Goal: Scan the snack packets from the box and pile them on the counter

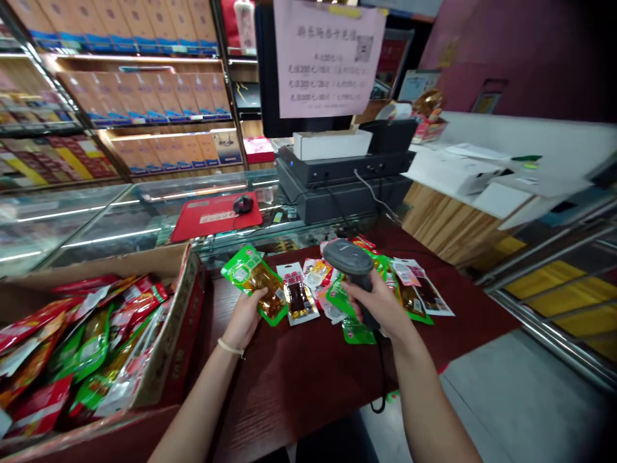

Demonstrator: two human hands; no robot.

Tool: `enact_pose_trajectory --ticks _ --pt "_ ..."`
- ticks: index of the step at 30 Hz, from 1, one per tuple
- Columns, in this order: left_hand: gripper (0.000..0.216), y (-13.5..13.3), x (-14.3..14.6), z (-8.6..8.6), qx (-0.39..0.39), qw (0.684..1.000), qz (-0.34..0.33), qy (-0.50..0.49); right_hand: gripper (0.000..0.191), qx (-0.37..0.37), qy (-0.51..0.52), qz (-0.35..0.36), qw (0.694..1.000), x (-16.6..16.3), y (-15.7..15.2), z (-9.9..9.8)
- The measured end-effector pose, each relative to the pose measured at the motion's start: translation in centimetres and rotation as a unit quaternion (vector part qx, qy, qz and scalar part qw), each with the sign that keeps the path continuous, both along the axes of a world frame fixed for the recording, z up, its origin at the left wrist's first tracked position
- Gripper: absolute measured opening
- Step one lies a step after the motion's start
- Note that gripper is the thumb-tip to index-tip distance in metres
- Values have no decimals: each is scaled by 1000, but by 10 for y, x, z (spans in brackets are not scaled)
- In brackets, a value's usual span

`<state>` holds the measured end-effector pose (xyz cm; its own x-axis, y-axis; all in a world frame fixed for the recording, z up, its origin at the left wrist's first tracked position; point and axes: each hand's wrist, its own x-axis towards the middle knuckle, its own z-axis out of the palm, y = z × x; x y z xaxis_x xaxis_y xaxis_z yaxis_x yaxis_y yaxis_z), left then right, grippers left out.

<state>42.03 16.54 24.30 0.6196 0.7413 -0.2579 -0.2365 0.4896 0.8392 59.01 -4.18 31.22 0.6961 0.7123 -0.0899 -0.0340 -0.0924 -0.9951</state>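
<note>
My left hand (245, 319) grips the lower edge of a green snack packet (256, 281) with a clear window showing brown food, thumb on top. In my right hand (378, 302) is a dark barcode scanner (348, 257), its head pointing left and its handle wrapped by my fingers. A black cord (380, 379) hangs below the handle. Between the hands a white and red snack packet (297, 292) lies on the dark red table (289, 379). Several more packets in green, white and red are piled beneath and behind the scanner, partly hidden by it.
An open cardboard box (178, 321) full of snack packets stands at left. Behind the table are a glass counter (144, 222), a red mouse pad (216, 215) with a mouse (243, 204), and a monitor bearing a paper sign (328, 61). Metal rails (549, 321) stand at right.
</note>
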Motion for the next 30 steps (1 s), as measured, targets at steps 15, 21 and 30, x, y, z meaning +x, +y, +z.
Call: enact_pose_trajectory --ticks 15,21,30 --pt "32 -111 153 -2 499 859 -106 47 42 68 30 -232 970 36 -151 6" --pt "90 -117 139 -18 607 759 -201 122 43 75 62 -228 969 44 -164 2" --pt "104 -139 174 -21 660 685 -233 201 40 76 59 -222 970 48 -165 -4"
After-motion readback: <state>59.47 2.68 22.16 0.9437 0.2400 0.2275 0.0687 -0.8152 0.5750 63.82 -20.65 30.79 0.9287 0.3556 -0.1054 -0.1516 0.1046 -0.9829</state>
